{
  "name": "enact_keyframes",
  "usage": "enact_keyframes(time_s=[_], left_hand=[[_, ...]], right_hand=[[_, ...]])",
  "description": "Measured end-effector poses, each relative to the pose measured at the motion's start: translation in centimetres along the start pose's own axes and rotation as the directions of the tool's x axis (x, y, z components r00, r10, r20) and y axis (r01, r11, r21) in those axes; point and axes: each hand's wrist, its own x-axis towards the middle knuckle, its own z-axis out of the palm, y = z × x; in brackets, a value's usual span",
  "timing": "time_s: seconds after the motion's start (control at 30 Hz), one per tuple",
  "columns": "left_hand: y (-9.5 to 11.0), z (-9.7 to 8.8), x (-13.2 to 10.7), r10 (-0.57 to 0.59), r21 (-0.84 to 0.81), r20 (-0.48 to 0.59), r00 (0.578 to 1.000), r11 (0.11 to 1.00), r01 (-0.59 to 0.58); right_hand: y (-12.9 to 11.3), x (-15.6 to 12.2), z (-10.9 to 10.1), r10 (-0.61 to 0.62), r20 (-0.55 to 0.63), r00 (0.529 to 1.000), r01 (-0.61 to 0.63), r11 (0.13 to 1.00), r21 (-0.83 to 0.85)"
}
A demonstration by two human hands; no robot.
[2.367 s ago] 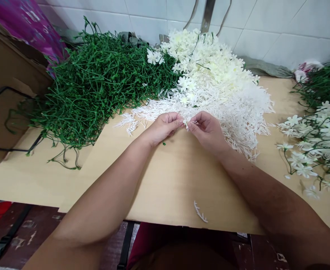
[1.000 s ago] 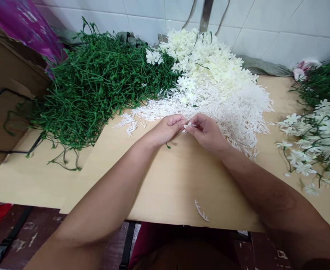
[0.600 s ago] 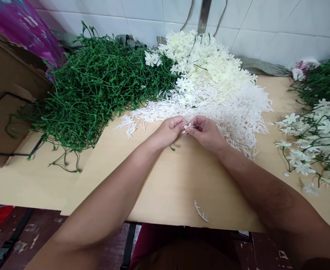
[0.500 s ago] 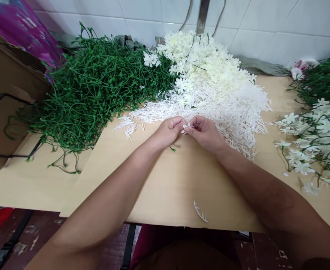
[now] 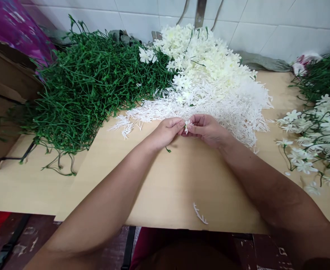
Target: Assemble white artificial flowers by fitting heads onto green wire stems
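The white flower sits between the two hands, raised just over the counter, in front of a pile of thin white sprigs. It looks very light, with thin petals that would probably bend or crease under a hard pinch; the best place to take hold is likely low at its centre, where it meets the stem, rather than by the petal tips. The green stem looks springy and bendable, sturdy enough for a firm pinch, and perhaps a little smooth.

The left hand has its grip closed, thumb against curled finger, on the stem, whose lower end sticks out beneath the palm. The right hand has its grip closed too, thumb and fingertips pinching at the flower with almost no gap between them; exactly which part they press is too small to make out. The hands are close together, with the flower at the meeting point. A heap of green stems lies to the left, and stemmed flowers lie to the right.
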Motion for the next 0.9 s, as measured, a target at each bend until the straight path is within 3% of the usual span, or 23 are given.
enact_keyframes(time_s=[0.47, 0.67, 0.8, 0.9], left_hand=[[0.7, 1.2, 0.1, -0.02, 0.109, -0.063, 0.998, 0.994, 0.026], [0.0, 1.0, 0.2, 0.028, 0.045, -0.046, 0.999, 0.999, -0.026], [-0.2, 0.6, -0.3, 0.201, 0.127, -0.113, 0.973, 0.974, -0.187], [-0.1, 0.0, -0.7, 0.404, 0.213, -0.189, 0.895, 0.907, -0.364]], right_hand=[[0.3, 0.0, 0.5, -0.073, -0.078, 0.994, 0.061, 0.988, -0.141], [-0.7, -0.2, 0.8, -0.11, -0.082, 0.991, 0.091, 0.975, -0.202], [-2.6, -1.0, 0.2, -0.117, -0.052, 0.992, 0.103, 0.973, -0.207], [-4.0, -1.7, -0.8, -0.121, -0.124, 0.985, 0.093, 0.973, -0.209]])
